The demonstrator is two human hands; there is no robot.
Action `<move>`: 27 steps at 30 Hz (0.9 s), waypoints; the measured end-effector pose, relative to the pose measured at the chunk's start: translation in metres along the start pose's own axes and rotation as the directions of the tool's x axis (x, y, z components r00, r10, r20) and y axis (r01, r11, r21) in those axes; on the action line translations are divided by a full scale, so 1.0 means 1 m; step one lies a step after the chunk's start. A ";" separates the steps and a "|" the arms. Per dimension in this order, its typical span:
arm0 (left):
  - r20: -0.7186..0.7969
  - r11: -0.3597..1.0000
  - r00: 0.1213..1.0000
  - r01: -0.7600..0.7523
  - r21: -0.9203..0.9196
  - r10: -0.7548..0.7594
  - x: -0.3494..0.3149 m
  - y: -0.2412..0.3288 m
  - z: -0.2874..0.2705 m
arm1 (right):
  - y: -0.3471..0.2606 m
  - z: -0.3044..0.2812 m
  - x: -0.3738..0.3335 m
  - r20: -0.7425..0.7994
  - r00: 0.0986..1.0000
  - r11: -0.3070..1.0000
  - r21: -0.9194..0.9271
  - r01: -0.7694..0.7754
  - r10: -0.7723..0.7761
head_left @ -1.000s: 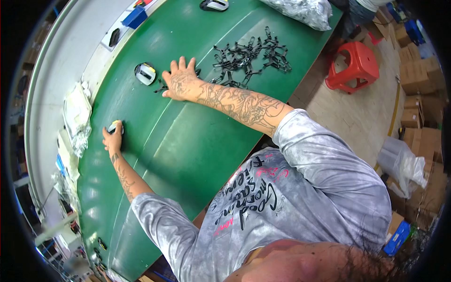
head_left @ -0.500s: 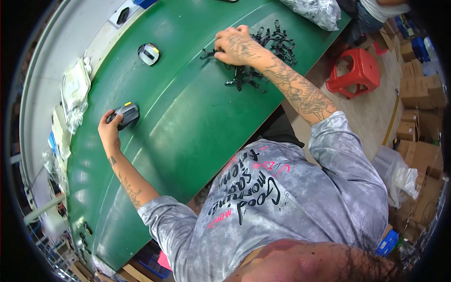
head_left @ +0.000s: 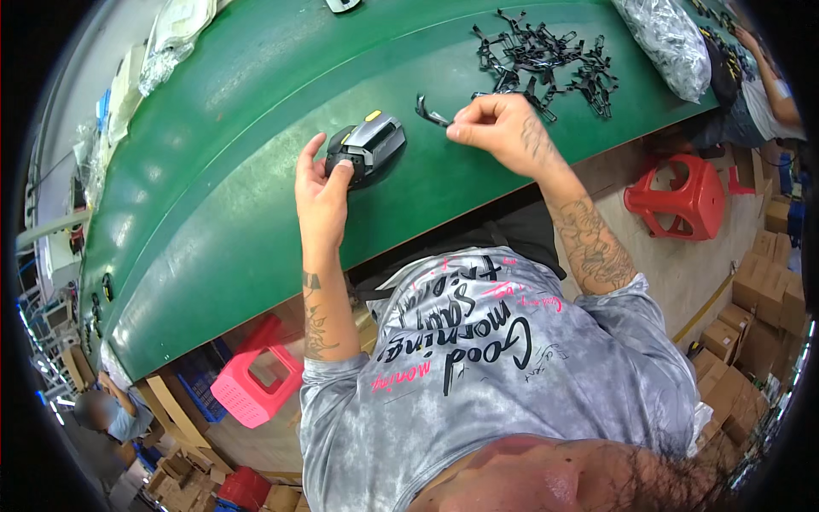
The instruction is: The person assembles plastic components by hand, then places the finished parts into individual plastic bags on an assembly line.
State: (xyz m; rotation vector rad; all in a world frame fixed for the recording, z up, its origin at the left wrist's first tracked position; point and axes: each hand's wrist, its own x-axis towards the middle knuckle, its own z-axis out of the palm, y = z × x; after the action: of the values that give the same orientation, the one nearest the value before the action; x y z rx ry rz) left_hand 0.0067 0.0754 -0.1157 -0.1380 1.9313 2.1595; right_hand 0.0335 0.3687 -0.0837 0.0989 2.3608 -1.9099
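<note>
My left hand (head_left: 326, 183) grips a rounded grey and black plastic housing (head_left: 381, 141) with a yellow tab on top, its thumb on the near side and fingers behind. The housing is at or just above the green table. To its right, my right hand (head_left: 503, 126) pinches a small black plastic clip-like part (head_left: 433, 113) between thumb and fingertips, apart from the housing. Beyond my right hand lies a loose pile of similar black parts (head_left: 546, 60) on the tabletop.
The green table (head_left: 247, 213) curves across the view. A clear plastic bag (head_left: 670, 47) lies at its far right. A red stool (head_left: 678, 198) stands on the floor to the right, a pink stool (head_left: 260, 375) below the near edge. Cardboard boxes (head_left: 768, 282) are stacked right; another person works far right.
My right hand has left the pile, taking a black part toward me. My left hand has brought the housing right, closer to my right hand. The whole view has shifted.
</note>
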 end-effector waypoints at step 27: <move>0.452 0.959 0.889 0.187 -0.212 -0.073 0.050 -0.005 0.064 | -0.007 0.012 -0.008 -0.280 0.960 0.934 0.333 0.127 -0.031</move>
State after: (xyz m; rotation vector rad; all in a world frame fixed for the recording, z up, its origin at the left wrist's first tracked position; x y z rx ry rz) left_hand -0.0347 0.1451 -0.1246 0.1620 1.3573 2.1092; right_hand 0.0410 0.3554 -0.0787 0.3163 2.1743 -2.4823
